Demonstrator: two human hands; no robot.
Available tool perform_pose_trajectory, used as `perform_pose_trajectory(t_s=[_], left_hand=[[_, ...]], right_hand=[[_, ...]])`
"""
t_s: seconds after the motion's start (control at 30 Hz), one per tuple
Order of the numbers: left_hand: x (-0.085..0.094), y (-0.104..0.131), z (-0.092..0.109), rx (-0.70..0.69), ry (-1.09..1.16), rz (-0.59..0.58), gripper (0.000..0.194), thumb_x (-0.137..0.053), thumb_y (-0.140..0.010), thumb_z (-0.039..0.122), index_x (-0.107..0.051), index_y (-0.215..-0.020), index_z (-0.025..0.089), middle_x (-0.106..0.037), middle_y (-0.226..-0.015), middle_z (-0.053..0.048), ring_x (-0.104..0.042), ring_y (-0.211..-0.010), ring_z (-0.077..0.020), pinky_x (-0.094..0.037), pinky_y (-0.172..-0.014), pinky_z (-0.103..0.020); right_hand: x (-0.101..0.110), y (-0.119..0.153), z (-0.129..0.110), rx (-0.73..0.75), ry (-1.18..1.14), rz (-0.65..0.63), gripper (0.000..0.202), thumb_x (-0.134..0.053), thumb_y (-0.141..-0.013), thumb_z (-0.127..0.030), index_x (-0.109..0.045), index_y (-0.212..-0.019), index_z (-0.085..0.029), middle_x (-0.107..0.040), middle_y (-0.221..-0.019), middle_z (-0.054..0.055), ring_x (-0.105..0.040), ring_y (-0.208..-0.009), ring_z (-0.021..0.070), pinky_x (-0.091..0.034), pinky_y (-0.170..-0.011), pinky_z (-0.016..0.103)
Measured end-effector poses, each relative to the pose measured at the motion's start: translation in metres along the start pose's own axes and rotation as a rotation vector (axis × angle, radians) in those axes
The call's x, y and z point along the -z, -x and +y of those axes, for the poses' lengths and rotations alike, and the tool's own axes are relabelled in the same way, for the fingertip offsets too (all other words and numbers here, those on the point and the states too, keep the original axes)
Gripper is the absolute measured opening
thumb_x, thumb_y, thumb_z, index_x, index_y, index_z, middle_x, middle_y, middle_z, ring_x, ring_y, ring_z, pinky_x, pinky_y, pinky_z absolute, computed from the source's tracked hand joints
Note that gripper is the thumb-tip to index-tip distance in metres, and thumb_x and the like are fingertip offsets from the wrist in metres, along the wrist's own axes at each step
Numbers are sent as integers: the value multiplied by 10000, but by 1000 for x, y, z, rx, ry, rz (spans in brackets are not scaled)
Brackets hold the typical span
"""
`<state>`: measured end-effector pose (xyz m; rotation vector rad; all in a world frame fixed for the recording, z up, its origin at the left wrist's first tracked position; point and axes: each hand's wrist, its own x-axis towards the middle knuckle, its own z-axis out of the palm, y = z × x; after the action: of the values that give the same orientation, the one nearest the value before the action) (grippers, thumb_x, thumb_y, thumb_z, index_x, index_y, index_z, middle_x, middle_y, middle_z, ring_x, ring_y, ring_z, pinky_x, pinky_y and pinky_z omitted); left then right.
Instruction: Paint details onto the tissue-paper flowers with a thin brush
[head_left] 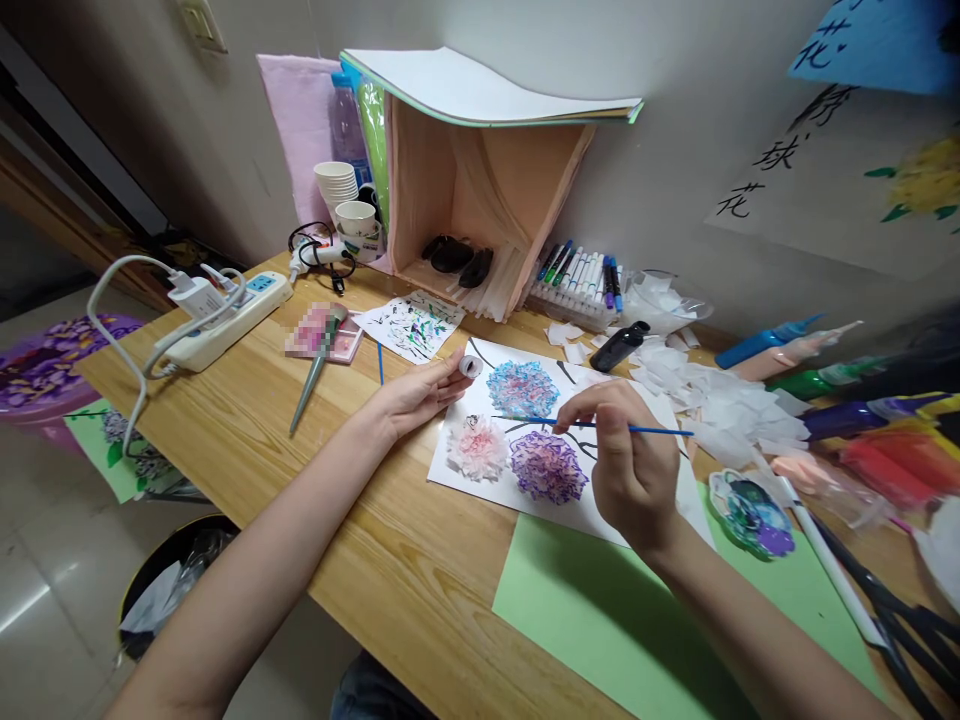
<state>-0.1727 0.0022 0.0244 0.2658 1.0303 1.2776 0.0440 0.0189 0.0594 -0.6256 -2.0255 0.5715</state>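
White paper (457, 470) lies on the wooden table, bearing a blue-pink flower (523, 387), a pale pink one (478, 448) and a purple one (549, 467), with black painted branches. At the paper's upper left edge, my left hand (424, 393) holds a small white cap (470, 367), its dark opening facing up. My right hand (634, 465) is closed on a thin blue brush (652, 430) above the paper, its tip pointing left between the blue and pale flowers. A black bottle (619, 346) lies at the paper's top edge.
Green paper (570, 600) lies under the white sheet. On the right are a paint-smeared palette (750, 515), black scissors (892, 610), paint tubes (832, 378) and tissue scraps (712, 390). Behind stand a pink box (420, 170) and markers (574, 285); a power strip (225, 320) sits at left.
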Motion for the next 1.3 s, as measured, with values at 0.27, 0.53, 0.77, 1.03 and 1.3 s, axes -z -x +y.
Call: perform_pose_trajectory(t_s=[0.27,0.53,0.77,1.03,1.3], left_hand=[[-2,1,0,6,8,9,159,-709,-744,314,-669,-702,165,-669,-778,-13,-590,-787,-96,-346,-956,-279],[-4,3,0,6,19,29,159,-693,-763,292,-659,-693,153,-665,-753,-15,-597,-764,-90,-385,-940,-267],[-4,1,0,1,24,19,157,-709,-746,284,-659,-694,145,-662,-748,-14,-601,-737,-82,-387,-949,-268],[-2,0,0,-2,6,10,150,-708,-746,294,-667,-713,154,-655,-749,-13,-584,-733,-81,-379,-960,-278],[-2,-1,0,13,-1,24,158,-683,-771,307,-679,-710,161,-663,-766,-16,-581,-758,-87,-355,-964,-285]], right_hand=[[-6,2,3,-2,13,-86,316,-303,-955,-228,-545,-752,-199,-574,-702,25,-503,-725,153,-388,-679,316],[-9,4,6,-20,7,-112,280,-324,-952,-219,-551,-789,-197,-586,-742,23,-515,-755,151,-396,-697,309],[-9,3,6,-10,-1,-108,287,-317,-956,-211,-541,-778,-194,-576,-733,18,-504,-746,138,-387,-701,292],[-7,2,6,-17,15,-95,283,-318,-958,-221,-551,-801,-191,-582,-751,22,-512,-767,138,-386,-726,295],[-9,3,6,-27,1,-149,262,-331,-954,-211,-547,-806,-188,-583,-762,22,-512,-775,136,-390,-714,290]])
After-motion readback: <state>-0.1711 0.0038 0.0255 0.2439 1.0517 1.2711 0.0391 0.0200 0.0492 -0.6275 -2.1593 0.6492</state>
